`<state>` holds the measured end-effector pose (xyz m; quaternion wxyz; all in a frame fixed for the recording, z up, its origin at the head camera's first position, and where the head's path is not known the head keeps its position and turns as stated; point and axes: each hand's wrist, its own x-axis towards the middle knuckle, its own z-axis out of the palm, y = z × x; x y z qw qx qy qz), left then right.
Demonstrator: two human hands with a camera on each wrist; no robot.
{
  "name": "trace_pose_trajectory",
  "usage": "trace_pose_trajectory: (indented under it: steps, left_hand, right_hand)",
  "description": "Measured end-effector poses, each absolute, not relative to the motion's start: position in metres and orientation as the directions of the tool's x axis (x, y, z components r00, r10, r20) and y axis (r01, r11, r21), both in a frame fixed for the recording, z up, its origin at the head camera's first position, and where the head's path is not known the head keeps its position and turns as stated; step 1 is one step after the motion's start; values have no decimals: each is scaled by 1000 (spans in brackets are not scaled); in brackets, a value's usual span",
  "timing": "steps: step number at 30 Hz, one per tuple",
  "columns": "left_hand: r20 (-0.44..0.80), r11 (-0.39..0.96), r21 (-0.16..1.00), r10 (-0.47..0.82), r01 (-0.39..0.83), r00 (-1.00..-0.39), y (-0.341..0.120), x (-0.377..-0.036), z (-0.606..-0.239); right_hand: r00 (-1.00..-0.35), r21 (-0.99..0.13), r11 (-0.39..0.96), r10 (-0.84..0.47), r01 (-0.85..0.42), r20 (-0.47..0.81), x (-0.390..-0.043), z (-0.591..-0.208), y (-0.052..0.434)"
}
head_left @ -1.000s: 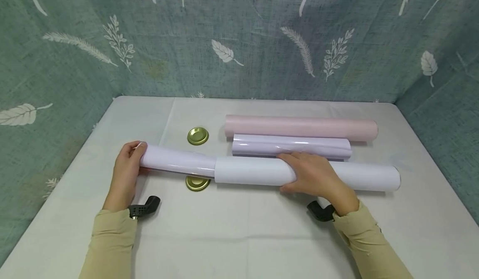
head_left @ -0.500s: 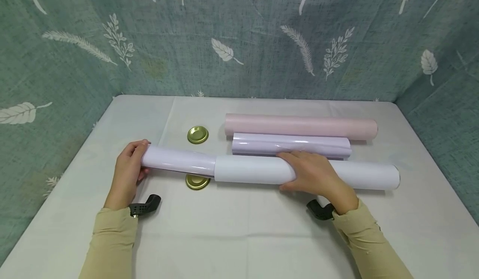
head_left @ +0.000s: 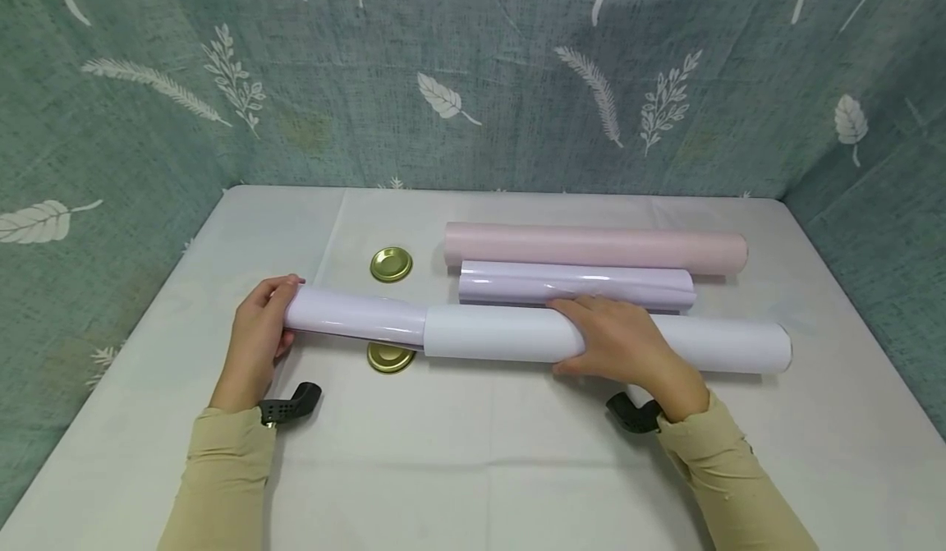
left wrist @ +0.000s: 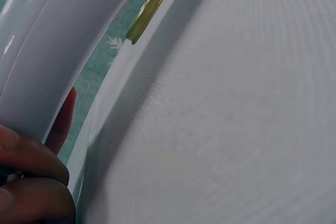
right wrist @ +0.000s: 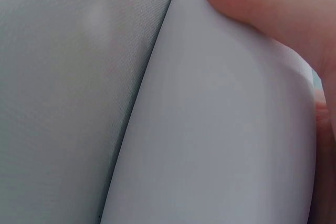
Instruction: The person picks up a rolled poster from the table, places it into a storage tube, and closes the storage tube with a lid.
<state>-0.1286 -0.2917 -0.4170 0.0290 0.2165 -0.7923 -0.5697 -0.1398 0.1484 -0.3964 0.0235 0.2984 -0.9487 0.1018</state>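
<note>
Head view, left hand (head_left: 259,339) gripping glossy lilac roll (head_left: 355,318) end, right hand (head_left: 624,346) wrapped over white paper tube (head_left: 502,334), gold lid (head_left: 391,358) beneath.

A pink roll (head_left: 594,249) lies toward the table's (head_left: 473,469) far edge, a glossy lilac roll (head_left: 576,284) just beside it. Two gold lids (head_left: 391,264) sit left of them.
</note>
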Motion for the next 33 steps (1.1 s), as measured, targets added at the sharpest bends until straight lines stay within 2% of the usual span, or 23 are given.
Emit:
trace_pose_trajectory:
  steps: [22, 33]
  left_hand:
    - [-238, 255, 916, -278, -311, -931, -289, -131, -417]
    - [-215, 289, 911, -271, -293, -938, -287, -131, -418]
  right_hand:
    - [-814, -167, 796, -570, -582, 115, -140, -398, 148]
    - [-817, -172, 798, -566, -577, 111, -139, -397, 148]
